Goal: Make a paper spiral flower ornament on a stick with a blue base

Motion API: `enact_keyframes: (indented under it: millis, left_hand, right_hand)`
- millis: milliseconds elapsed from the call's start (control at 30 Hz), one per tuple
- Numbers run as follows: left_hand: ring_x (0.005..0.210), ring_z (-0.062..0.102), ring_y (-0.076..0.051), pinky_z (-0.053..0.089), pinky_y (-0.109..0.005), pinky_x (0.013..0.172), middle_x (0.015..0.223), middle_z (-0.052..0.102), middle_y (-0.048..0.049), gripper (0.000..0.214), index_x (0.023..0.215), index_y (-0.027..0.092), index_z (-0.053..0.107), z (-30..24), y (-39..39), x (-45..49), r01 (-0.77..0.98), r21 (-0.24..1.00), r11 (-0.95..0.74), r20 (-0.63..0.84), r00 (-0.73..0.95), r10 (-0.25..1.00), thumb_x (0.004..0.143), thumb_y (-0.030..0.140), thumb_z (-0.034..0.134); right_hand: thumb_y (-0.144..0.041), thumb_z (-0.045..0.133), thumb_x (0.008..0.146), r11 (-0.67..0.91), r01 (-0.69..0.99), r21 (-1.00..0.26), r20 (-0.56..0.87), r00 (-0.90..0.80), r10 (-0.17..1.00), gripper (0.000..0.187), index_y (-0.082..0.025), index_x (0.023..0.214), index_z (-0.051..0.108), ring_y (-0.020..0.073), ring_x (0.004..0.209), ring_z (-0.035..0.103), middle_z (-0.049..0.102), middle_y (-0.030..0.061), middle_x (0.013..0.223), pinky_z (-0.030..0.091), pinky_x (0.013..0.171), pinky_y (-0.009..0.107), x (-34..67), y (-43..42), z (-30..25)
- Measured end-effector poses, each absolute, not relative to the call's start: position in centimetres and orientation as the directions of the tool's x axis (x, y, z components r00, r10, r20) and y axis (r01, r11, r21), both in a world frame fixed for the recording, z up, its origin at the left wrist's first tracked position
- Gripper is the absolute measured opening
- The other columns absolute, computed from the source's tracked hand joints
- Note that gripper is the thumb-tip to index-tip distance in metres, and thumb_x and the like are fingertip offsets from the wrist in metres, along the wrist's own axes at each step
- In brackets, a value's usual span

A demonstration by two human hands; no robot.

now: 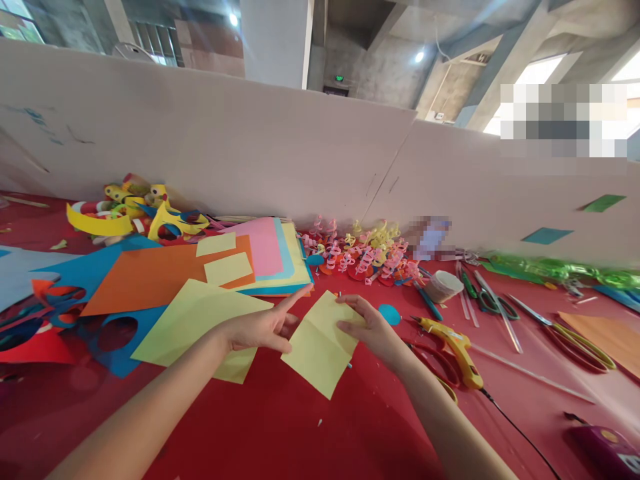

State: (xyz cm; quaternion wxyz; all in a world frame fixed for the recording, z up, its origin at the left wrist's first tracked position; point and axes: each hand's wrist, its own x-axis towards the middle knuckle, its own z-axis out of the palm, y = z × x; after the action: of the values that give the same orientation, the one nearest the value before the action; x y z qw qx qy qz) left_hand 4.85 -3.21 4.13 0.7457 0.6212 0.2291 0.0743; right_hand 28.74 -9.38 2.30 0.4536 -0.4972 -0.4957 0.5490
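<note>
A small pale yellow sheet of paper (320,350) with a faint crease sits tilted in front of me. My right hand (370,330) grips it along its upper right edge, thumb on top. At the sheet's left corner is my left hand (265,330), index finger stretched out over the sheet's far side, thumb close to the corner; whether it touches is unclear. Beneath my left forearm lies a larger yellow sheet (185,320). Two small yellow pieces (227,269) rest on an orange sheet (145,270) behind it.
Pink, blue and yellow sheets (267,247) are stacked behind my hands. Curled paper strips (373,250) line the board. At right are a yellow glue gun (457,350) with its cord, scissors (575,337), a paper cup (443,287) and clear glue sticks (533,375). Cut scraps (120,333) lie left.
</note>
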Motion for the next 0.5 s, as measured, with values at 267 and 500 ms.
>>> enact_keyframes:
  millis: [267,500]
  left_hand:
    - [0.098,0.056,-0.018,0.044,-0.029,0.079,0.109,0.062,-0.0017,0.061,0.124,0.033,0.053,4.2,-3.9,6.0,0.194,0.964,0.183,-0.253,0.881,0.399,0.067,0.018,0.071]
    - [0.097,0.054,-0.016,0.044,-0.022,0.073,0.122,0.055,0.0,0.06,0.122,0.033,0.054,4.1,-3.2,5.2,0.231,0.965,0.124,-0.262,0.844,0.469,0.067,0.016,0.069]
  right_hand:
    - [-0.041,0.071,0.066,-0.066,0.06,-0.996,-0.074,-0.159,0.985,0.042,-0.021,0.1,0.055,0.0181,0.087,0.059,0.06,0.0041,0.099,0.048,0.073,0.03,28.1,-9.4,1.7]
    - [-0.031,0.054,0.079,0.104,0.607,-0.788,0.01,-0.156,0.988,0.02,-0.019,0.095,0.057,0.0167,0.076,0.059,0.063,0.0047,0.088,0.045,0.067,0.028,31.3,-9.8,3.5]
